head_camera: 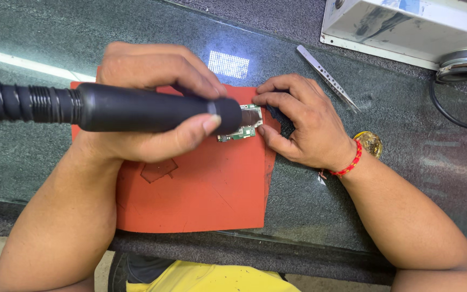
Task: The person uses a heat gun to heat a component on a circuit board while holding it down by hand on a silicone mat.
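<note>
We grip a black, cylindrical hot-air wand [136, 108] in our left hand [152, 103], fingers wrapped tight round its barrel, its metal nozzle held just over a small green circuit board [240, 130]. The board lies on an orange-red rubber mat [206, 184] on the dark glass-topped table [309, 205]. Our right hand [298, 121], fingers curled narrow, pins the board's edge. Steel tweezers [328, 78] lie well apart behind it, near a white metal box [406, 27]

matt black plastic hot-air handle [136, 108]; matt orange rubbery mat [206, 184]; glossy glass tabletop [395, 162]; shiny metal tweezers [328, 78].
</note>
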